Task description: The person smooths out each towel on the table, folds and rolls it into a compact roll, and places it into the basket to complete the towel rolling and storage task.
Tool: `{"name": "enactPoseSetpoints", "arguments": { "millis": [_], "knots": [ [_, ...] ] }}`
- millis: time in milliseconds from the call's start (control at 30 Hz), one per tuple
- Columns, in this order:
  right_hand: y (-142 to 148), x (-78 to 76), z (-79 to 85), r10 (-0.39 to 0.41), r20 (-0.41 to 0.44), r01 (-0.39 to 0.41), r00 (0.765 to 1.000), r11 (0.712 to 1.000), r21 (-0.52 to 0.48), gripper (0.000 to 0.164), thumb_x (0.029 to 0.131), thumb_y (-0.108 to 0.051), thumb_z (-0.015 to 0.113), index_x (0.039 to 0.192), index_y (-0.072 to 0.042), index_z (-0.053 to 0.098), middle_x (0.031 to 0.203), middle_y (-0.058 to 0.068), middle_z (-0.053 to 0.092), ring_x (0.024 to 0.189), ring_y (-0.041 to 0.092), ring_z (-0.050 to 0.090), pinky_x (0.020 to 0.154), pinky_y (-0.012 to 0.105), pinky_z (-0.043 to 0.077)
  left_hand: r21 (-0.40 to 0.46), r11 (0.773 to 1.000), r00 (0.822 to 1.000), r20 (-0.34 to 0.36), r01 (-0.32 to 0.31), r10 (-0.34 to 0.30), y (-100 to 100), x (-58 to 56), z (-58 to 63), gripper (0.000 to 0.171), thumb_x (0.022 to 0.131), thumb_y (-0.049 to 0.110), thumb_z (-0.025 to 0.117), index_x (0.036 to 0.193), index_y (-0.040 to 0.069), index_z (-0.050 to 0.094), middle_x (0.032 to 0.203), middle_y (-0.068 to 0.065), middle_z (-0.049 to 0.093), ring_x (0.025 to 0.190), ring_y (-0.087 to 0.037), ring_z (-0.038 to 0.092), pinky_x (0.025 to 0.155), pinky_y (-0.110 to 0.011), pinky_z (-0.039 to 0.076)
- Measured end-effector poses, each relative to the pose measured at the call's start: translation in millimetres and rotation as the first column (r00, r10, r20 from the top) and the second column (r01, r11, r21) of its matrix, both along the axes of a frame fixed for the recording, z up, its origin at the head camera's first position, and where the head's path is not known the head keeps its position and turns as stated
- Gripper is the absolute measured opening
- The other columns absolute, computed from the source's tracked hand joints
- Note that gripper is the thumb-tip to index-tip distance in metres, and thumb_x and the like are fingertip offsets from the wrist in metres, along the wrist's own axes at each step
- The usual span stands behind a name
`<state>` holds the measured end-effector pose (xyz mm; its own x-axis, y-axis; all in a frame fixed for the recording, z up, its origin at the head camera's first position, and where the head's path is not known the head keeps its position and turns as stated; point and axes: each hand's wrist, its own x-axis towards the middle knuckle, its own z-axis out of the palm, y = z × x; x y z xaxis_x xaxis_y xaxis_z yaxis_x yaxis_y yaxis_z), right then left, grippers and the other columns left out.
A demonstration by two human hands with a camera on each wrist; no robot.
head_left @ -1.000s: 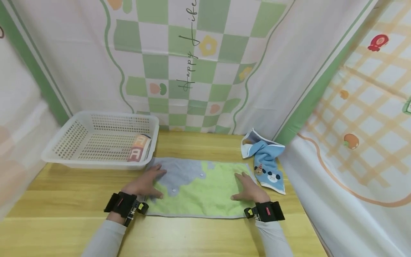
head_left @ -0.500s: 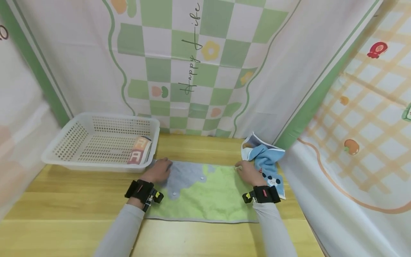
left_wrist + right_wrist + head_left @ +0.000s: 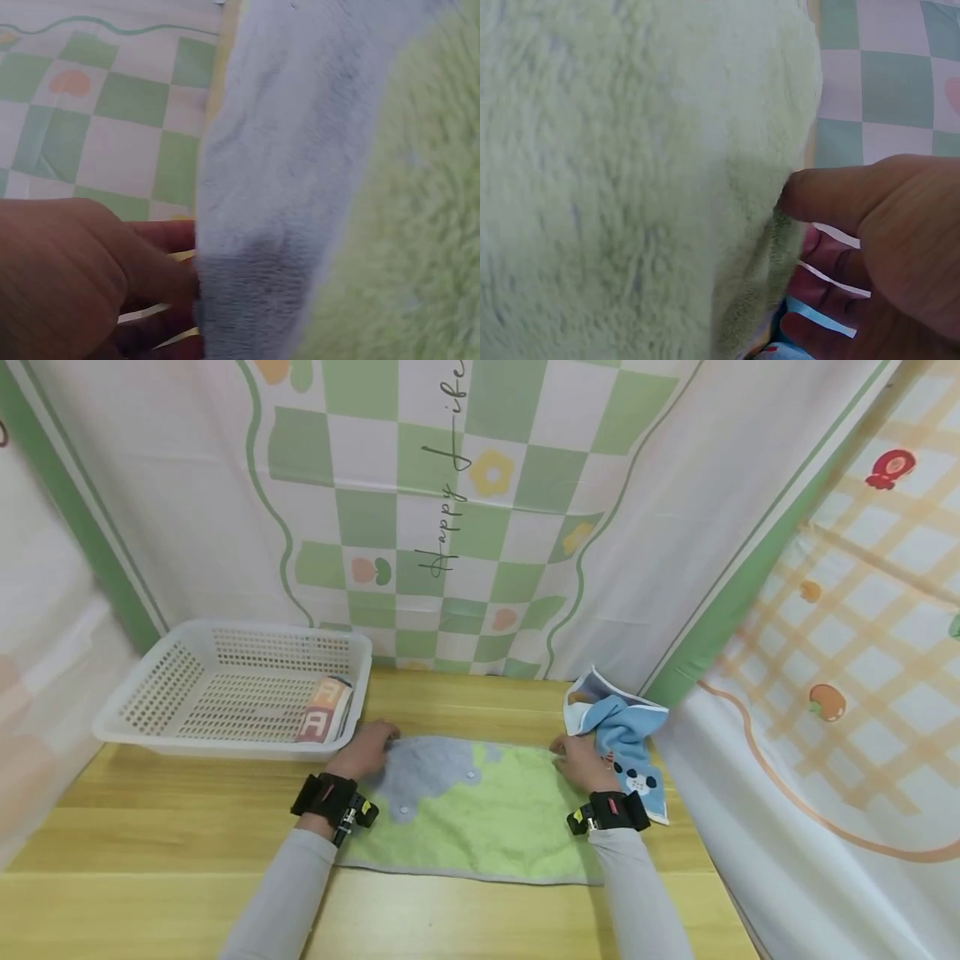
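- Gripping the far edge of a rectangular lime-green and grey plush towel [image 3: 480, 818] looks to be the step in hand, perhaps the start of a fold.
- Towel: spread on the yellow wood-grain table [image 3: 420, 927], mid-view; clock centred on it, 12 at the far side.
- Left hand [image 3: 363, 753], 10 o'clock: pinching the grey edge; fingertips partly hidden.
- Right hand [image 3: 585, 762], 2 o'clock: pinching the green edge, thumb on top, fingers beneath; edge creased there.
- Next move, judged: raise both grips evenly and bring the edge toward 6 o'clock; uneven pull might skew the soft cloth.
- Count: one spread towel; one crumpled sky-blue cloth with white trim and animal faces [image 3: 626, 731], 2 o'clock, just beyond the right hand; one white perforated plastic basket [image 3: 217, 747], 10 o'clock; one folded salmon-and-maroon bundle with white letters [image 3: 326, 710], inside at the basket's 3 o'clock end; two hands.
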<state>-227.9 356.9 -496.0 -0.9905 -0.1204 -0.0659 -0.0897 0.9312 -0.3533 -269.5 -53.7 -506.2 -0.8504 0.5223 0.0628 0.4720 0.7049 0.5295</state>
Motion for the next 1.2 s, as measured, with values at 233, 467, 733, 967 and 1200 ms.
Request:
{"name": "enactPoseSetpoints", "arguments": {
  "millis": [233,467,733,967,1200],
  "knots": [
    [2.4,5.5,0.4,0.067,-0.071,-0.07,0.995,0.996,-0.047,0.004,0.091,0.0,0.068,0.088,-0.003,0.066,0.093,0.011,0.066,0.095,0.032,0.06,0.087,0.05,0.049,0.034,0.999,1.0,-0.027,0.002,-0.001,-6.2,-1.5,0.3,0.012,0.09,-0.007,0.063,0.098,-0.003,0.07,0.095,-0.015,0.07,0.089,-0.029,0.064,0.088,-0.048,0.052],
    [12.9,17.9,-2.7,0.058,-0.088,-0.069,0.994,0.991,-0.118,0.007,0.091,0.005,0.067,0.092,0.0,0.062,0.093,0.012,0.064,0.095,0.033,0.062,0.085,0.05,0.051,0.097,0.995,0.998,-0.06,0.025,-0.019,-4.3,-1.8,1.2,0.009,0.091,-0.006,0.063,0.097,-0.001,0.06,0.091,-0.012,0.064,0.085,-0.026,0.061,0.078,-0.042,0.052],
    [27.5,25.4,4.5,-0.009,-0.123,-0.01,0.992,0.989,-0.15,0.011,0.093,-0.003,0.07,0.104,0.0,0.069,0.107,0.017,0.069,0.104,0.036,0.064,0.09,0.052,0.051,0.114,0.993,1.0,-0.014,0.01,-0.008,3.5,4.5,11.5,0.02,0.093,-0.006,0.063,0.111,0.0,0.067,0.109,-0.015,0.07,0.104,-0.032,0.066,0.091,-0.045,0.054],
    [37.3,31.3,19.2,0.022,-0.128,-0.042,0.992,0.986,-0.159,0.017,0.087,0.012,0.059,0.098,0.003,0.069,0.098,0.016,0.069,0.094,0.032,0.064,0.083,0.05,0.053,0.159,0.986,0.998,-0.06,0.044,-0.035,11.3,12.9,29.4,0.016,0.092,-0.002,0.069,0.105,0.007,0.073,0.105,-0.007,0.072,0.1,-0.025,0.067,0.088,-0.042,0.056],
    [39.0,33.8,24.8,0.014,-0.171,-0.039,0.985,0.989,-0.142,0.013,0.088,0.012,0.064,0.092,0.001,0.07,0.092,0.013,0.069,0.089,0.03,0.064,0.079,0.046,0.053,0.159,0.986,0.98,-0.2,0.058,-0.025,3.0,17.1,52.9,0.014,0.088,0.002,0.076,0.1,0.008,0.076,0.1,-0.006,0.074,0.094,-0.025,0.069,0.083,-0.042,0.057]
  ]
}}
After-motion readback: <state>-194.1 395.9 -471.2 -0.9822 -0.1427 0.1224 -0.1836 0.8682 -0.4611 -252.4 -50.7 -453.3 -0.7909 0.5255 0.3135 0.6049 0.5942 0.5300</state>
